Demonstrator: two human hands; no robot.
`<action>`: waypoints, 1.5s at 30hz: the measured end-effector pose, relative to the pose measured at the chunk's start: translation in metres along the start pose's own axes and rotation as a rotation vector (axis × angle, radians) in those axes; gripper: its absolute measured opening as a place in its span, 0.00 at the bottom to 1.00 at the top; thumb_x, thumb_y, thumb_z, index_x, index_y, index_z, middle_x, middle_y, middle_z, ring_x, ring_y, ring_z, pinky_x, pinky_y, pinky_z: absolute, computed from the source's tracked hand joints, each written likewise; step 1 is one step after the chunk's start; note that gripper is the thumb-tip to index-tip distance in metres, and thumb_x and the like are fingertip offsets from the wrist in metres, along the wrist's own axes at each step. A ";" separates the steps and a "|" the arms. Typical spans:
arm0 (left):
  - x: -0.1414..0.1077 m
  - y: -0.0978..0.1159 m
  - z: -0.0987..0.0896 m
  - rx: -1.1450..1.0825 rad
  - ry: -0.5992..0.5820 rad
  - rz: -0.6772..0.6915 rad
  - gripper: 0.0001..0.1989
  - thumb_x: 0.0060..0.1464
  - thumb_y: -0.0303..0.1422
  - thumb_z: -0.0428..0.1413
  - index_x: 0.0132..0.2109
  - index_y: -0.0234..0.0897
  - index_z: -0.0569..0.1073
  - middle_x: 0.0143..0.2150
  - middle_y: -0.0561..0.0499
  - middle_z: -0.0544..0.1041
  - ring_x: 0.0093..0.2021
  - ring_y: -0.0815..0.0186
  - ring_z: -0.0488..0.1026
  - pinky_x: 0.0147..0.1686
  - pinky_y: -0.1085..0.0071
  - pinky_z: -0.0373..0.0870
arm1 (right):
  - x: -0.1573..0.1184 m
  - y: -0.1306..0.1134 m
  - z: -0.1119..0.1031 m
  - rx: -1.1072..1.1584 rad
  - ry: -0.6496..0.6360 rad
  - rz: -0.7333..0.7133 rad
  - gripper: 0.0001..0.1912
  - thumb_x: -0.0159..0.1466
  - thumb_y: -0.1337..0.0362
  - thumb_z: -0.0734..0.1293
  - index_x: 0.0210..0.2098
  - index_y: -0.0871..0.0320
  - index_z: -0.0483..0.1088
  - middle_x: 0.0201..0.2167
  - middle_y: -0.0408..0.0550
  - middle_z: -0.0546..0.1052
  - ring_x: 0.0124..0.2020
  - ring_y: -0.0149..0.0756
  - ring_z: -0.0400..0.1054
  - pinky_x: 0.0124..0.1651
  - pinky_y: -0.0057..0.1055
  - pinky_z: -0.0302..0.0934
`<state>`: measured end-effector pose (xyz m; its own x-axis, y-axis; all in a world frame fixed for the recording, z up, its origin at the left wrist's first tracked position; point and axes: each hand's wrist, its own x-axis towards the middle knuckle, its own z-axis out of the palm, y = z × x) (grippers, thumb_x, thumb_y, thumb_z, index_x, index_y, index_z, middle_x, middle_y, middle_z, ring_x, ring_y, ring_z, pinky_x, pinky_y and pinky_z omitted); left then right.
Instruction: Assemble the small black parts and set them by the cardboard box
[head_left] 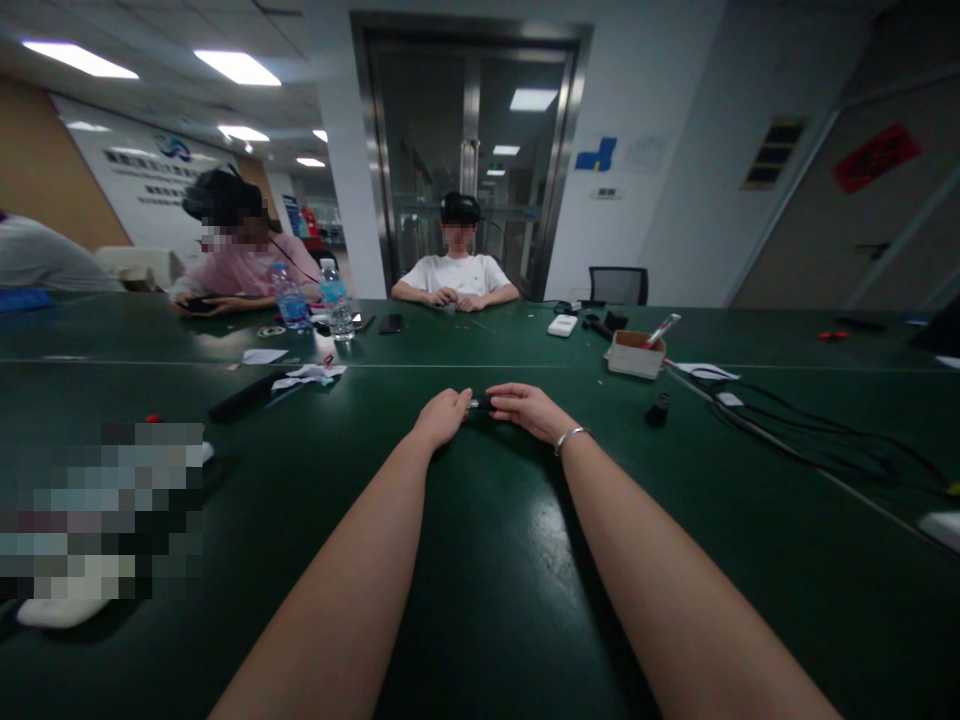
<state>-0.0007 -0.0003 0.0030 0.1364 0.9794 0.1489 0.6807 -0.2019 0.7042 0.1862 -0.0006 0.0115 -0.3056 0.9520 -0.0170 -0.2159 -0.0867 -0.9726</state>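
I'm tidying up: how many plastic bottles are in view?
2: one bottle near the person in pink, the other bottle just right of it. The pixelated patch may hide more.

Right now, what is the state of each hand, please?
Left hand: closed on a small silver part.
Right hand: closed on a small black part.

The head camera looks forward and down over both outstretched hands [481,412].
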 end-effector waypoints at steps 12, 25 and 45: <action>0.005 -0.004 0.003 0.027 0.019 0.089 0.22 0.59 0.46 0.41 0.31 0.36 0.71 0.36 0.47 0.72 0.33 0.65 0.69 0.34 0.69 0.61 | 0.000 -0.001 0.003 0.025 0.031 0.001 0.04 0.58 0.76 0.69 0.34 0.67 0.73 0.29 0.50 0.77 0.22 0.25 0.71 0.27 0.18 0.69; 0.004 -0.010 0.008 -0.155 0.063 0.144 0.10 0.52 0.36 0.55 0.41 0.39 0.70 0.38 0.51 0.74 0.30 0.69 0.69 0.32 0.72 0.63 | 0.001 0.000 0.003 -0.004 0.074 -0.002 0.04 0.60 0.75 0.67 0.36 0.67 0.70 0.28 0.52 0.77 0.21 0.28 0.73 0.24 0.18 0.68; 0.008 -0.012 0.009 -0.358 0.102 0.167 0.13 0.51 0.35 0.55 0.45 0.38 0.71 0.34 0.50 0.75 0.32 0.68 0.70 0.35 0.72 0.65 | 0.000 -0.002 0.005 -0.034 0.048 0.015 0.04 0.61 0.75 0.66 0.37 0.67 0.72 0.26 0.51 0.77 0.21 0.27 0.72 0.24 0.17 0.69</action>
<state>-0.0012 0.0104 -0.0109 0.1392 0.9312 0.3369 0.3590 -0.3645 0.8592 0.1822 -0.0015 0.0146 -0.2632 0.9638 -0.0425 -0.1799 -0.0924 -0.9793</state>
